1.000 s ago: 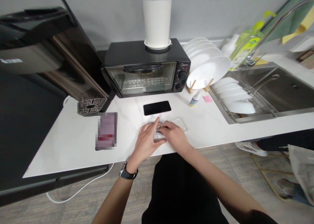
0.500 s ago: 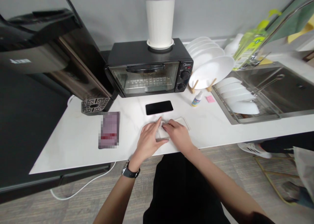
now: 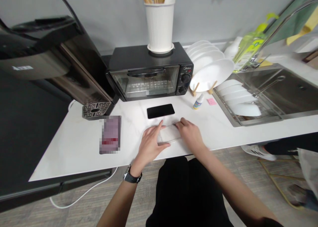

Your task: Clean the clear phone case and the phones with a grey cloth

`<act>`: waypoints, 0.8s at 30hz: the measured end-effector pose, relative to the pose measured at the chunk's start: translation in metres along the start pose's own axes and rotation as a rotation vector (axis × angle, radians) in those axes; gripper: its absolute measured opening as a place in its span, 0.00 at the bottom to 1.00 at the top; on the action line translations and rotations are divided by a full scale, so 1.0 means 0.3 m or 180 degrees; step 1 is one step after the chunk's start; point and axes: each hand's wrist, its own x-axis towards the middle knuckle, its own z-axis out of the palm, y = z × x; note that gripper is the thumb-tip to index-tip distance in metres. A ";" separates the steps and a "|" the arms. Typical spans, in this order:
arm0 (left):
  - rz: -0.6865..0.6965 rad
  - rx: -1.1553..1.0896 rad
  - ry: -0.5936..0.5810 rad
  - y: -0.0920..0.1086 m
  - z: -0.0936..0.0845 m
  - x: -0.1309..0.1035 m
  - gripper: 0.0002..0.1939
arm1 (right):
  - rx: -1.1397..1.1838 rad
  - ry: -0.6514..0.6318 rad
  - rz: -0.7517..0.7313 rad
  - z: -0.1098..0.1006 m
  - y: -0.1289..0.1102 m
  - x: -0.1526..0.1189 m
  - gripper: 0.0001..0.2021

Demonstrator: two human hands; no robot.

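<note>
A clear phone case (image 3: 171, 133) lies flat on the white counter in front of me. My left hand (image 3: 151, 141) braces its left end, index finger along the far edge and thumb along the near edge. At the case's right end is my right hand (image 3: 189, 133), fingers bent and pinched together; whatever sits between them is hidden. A phone with a black screen (image 3: 161, 111) lies just beyond the case. Farther right stand a small white-capped bottle (image 3: 198, 102) and a pink sticky note (image 3: 211, 101) lying flat.
A black toaster oven (image 3: 149, 78) stands at the back, carrying a white utensil pot (image 3: 160, 26). White plates (image 3: 212, 74) lean in a rack beside the sink (image 3: 285, 91). A partly blurred purple item (image 3: 111, 134) lies left, near a dark dispenser (image 3: 81, 68).
My right hand has slid rightward along the phone case, from its middle to its right end, uncovering more of it. My left hand stays at the left end.
</note>
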 end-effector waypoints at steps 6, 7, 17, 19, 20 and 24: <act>0.0021 -0.0049 0.0045 0.008 -0.005 -0.002 0.57 | 0.0742 -0.0088 -0.0771 0.053 -0.128 -0.021 0.09; 0.0029 -0.0056 0.0027 0.012 -0.008 -0.002 0.58 | 0.0759 -0.0060 -0.0670 0.045 -0.096 -0.030 0.10; -0.0035 0.0038 0.0032 -0.012 -0.009 -0.005 0.50 | 0.1680 0.1364 0.0823 0.036 0.331 -0.246 0.12; -0.0043 0.0014 0.0165 -0.016 0.001 -0.006 0.42 | 0.1666 0.1297 0.0855 0.048 0.331 -0.264 0.13; -0.0063 0.0033 0.0227 -0.014 0.006 -0.006 0.39 | 0.1650 0.1225 0.0817 0.050 0.324 -0.265 0.14; -0.0161 0.0226 0.0333 0.008 0.016 -0.008 0.33 | 0.1400 0.0920 0.0439 0.044 0.291 -0.248 0.15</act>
